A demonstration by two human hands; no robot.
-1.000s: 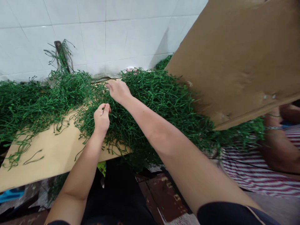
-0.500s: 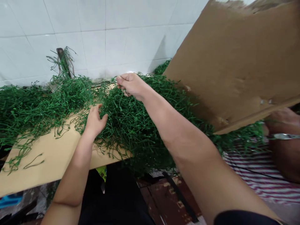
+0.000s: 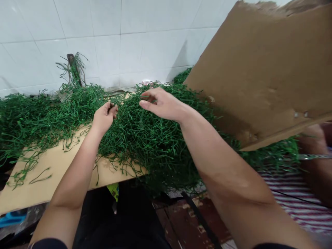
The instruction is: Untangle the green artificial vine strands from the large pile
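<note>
A big heap of thin green plastic-looking stems with small knobbed tips (image 3: 155, 138) lies before me on a flat piece of cardboard (image 3: 62, 166). At the heap's left side, my left hand (image 3: 102, 117) has its thumb and fingers drawn together; what is between the fingertips is too small to make out. My right hand (image 3: 164, 105) hovers over the top of the heap. Its thumb and fingers are apart, and I see nothing gripped in them. A second pile of the same stems (image 3: 46, 117) spreads out to the left.
A large brown cardboard sheet (image 3: 264, 76) leans over the right side of the heap. White tiled wall (image 3: 145, 48) stands behind. A dark upright piece (image 3: 74, 69) with stems on it rises at back left. Another person's arm (image 3: 315, 145) shows at far right.
My right hand has moved a little right and toward me, its fingers parting. My left hand has risen slightly, and its spread fingers have closed together.
</note>
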